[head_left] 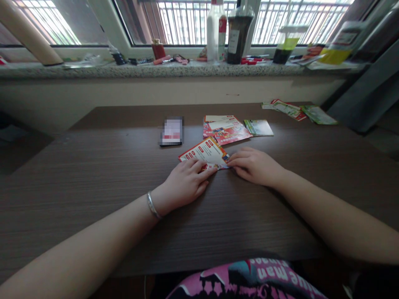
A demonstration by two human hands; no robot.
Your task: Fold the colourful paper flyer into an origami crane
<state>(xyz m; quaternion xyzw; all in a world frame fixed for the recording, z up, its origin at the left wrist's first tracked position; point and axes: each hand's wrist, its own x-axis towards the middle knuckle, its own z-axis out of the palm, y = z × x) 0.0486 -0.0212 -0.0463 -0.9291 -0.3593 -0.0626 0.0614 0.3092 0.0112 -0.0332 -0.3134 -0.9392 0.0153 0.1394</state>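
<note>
A printed leaflet (208, 152), cream with red and orange borders, lies at a slant on the table before me. Its near edge looks folded over, showing a colourful strip. My left hand (188, 178), a silver bangle at the wrist, rests across the near left part with fingers stretched out, pressing the paper down. At the right corner, my right hand (257, 166) has its fingertips together on the leaflet's edge. Just beyond lies a stack of red and cream leaflets (229, 131), close to the held one.
A phone (172, 132) with a blurred screen lies left of the stack. Green-and-white cards (259, 128) sit to its right, with more folded papers (289, 110) at the far right edge. Bottles (239, 37) and small items line the stone windowsill (187, 71) behind the table (93, 166).
</note>
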